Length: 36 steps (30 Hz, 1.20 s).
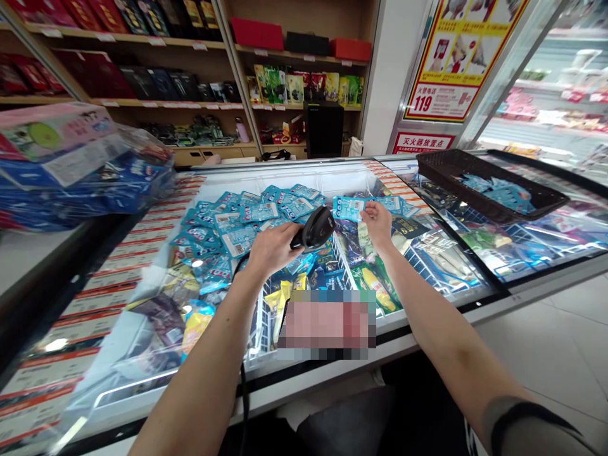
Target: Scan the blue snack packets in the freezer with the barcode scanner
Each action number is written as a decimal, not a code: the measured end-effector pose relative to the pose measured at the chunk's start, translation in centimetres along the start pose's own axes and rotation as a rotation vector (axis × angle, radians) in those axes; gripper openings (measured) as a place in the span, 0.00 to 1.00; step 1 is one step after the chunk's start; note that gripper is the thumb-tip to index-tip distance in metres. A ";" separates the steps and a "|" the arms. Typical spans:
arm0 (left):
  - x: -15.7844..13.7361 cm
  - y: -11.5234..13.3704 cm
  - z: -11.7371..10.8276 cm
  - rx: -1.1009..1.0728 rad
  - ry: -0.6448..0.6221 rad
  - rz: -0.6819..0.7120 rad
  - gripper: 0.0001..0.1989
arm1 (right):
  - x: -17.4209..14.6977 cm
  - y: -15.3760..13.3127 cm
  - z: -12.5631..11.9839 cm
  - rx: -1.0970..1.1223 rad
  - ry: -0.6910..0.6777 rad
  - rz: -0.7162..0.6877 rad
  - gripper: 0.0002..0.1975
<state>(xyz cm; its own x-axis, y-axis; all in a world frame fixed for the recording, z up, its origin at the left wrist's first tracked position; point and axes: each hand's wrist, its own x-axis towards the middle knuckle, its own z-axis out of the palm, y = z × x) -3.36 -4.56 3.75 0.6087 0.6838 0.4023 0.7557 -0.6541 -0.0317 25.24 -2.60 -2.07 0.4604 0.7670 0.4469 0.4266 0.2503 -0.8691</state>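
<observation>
My left hand (272, 248) is wrapped round the handle of a black barcode scanner (318, 228), whose head points right. A cord runs down from it along my forearm. In the fingers of my right hand (379, 221) is the edge of a small blue packet (349, 208), just right of the scanner head. More blue packets (259, 212) lie in a loose heap to the left, on the freezer's glass top. Another blue packet (392, 204) lies just behind my right hand.
A brown basket (489, 190) with blue packets stands at the right. Plastic-wrapped boxes (80, 164) are stacked at the left. A pixelated flat object (327, 323) lies near the front edge. Bagged frozen food (375, 285) shows below the glass. Stocked shelves (166, 44) stand behind.
</observation>
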 end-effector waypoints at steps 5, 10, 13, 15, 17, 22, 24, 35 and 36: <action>0.0 0.0 0.0 -0.021 0.004 0.038 0.19 | 0.2 0.6 0.1 0.089 -0.027 0.019 0.13; -0.1 -0.1 0.0 -0.065 0.043 0.084 0.18 | 0.5 1.7 0.3 0.168 0.018 0.045 0.13; -0.1 -0.1 0.0 -0.074 0.058 0.101 0.18 | 0.5 2.1 0.4 0.211 0.037 0.063 0.13; -0.2 0.0 0.0 -0.073 0.056 0.105 0.19 | 0.4 2.1 0.4 0.233 0.034 0.069 0.13; -0.2 0.0 -0.1 -0.073 0.050 0.109 0.19 | 0.3 2.0 0.5 0.246 0.025 0.069 0.13; -0.2 0.3 -0.1 -0.067 0.032 0.110 0.18 | 0.2 1.9 0.4 0.220 0.004 0.075 0.13; -0.2 0.3 -0.2 -0.060 0.027 0.115 0.18 | 0.3 2.0 0.4 0.207 -0.006 0.079 0.13; -0.1 0.3 0.0 -0.043 0.015 0.143 0.18 | 0.2 2.0 0.5 0.206 -0.010 0.067 0.14; -0.1 0.3 -0.1 -0.042 0.009 0.144 0.18 | 0.2 2.0 0.5 0.202 -0.012 0.068 0.13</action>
<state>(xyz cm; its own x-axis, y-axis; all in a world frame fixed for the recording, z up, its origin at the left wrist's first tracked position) -3.20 -4.84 3.75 0.7076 0.5793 0.4047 0.6502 -0.7580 -0.0517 25.83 -1.67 -3.83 0.4734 0.7928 0.3838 0.2292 0.3099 -0.9227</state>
